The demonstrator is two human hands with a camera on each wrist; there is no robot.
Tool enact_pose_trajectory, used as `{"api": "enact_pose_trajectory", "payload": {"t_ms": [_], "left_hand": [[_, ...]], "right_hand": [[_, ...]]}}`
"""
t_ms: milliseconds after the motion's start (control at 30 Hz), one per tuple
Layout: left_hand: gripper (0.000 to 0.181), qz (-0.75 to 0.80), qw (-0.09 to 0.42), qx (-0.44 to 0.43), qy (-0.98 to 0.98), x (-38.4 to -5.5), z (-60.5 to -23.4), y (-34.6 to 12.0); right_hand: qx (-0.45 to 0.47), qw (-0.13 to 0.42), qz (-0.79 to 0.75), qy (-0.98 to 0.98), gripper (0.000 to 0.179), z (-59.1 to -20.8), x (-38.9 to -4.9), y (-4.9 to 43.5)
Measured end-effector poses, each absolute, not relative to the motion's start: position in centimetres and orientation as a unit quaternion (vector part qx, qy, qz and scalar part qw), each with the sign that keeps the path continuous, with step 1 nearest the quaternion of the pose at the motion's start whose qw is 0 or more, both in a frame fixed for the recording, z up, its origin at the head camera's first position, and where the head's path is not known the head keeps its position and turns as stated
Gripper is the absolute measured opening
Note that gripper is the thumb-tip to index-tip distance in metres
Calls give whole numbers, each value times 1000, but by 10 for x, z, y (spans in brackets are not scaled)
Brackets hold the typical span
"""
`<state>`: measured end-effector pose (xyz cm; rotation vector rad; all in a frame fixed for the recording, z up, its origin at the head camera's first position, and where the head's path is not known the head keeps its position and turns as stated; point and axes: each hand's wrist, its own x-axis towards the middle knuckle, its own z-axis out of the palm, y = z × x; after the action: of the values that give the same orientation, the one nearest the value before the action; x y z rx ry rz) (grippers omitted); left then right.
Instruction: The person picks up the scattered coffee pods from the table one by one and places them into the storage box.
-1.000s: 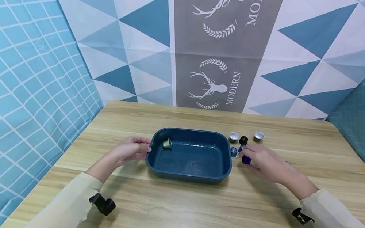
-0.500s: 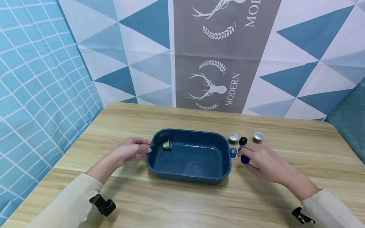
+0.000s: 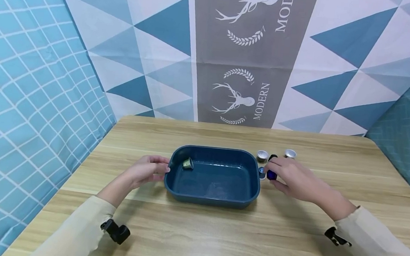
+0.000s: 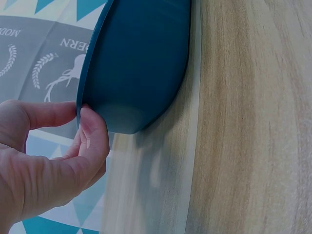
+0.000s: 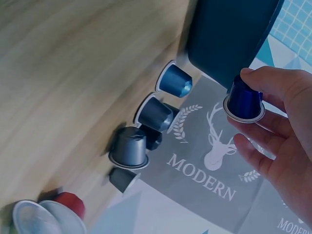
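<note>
My left hand [image 3: 148, 168] pinches the left rim of a dark blue plastic basin [image 3: 209, 200]; in the left wrist view, thumb and forefinger clasp its edge [image 4: 136, 63]. Inside the basin, near its left end, a gold-green coffee capsule [image 3: 188, 163] lies on its side. Just right of the basin, my right hand [image 3: 292, 179] holds a deep blue coffee capsule [image 5: 243, 101] between thumb and fingers. The right wrist view shows its silver rim facing down, off the table. A lighter blue capsule [image 5: 173, 80] stands between the basin's right end and that hand.
Several more capsules sit beyond the right hand: dark blue-grey [image 5: 153, 113], grey [image 5: 130, 146], a red one [image 5: 70, 202] and silver-lidded ones [image 3: 262, 155]. A patterned cloth backdrop [image 3: 240, 65] rises behind the wooden table [image 3: 194, 242].
My right hand has shifted slightly left toward the basin, carrying the deep blue capsule with it. The left hand and basin stay put.
</note>
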<state>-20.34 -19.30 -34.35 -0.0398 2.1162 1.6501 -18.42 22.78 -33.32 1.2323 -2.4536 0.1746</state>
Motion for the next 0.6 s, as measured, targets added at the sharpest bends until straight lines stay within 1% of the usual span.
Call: {"api": "enact_pose_trajectory", "payload": {"t_ms": [333, 600], "left_hand": [[47, 601, 225, -7, 767, -204, -344, -194], [46, 600, 223, -10, 769, -204, -345, -194]], "right_hand": [[453, 189, 66, -869, 29, -322, -188, 219], [447, 163, 58, -878, 25, -315, -190, 212]]}}
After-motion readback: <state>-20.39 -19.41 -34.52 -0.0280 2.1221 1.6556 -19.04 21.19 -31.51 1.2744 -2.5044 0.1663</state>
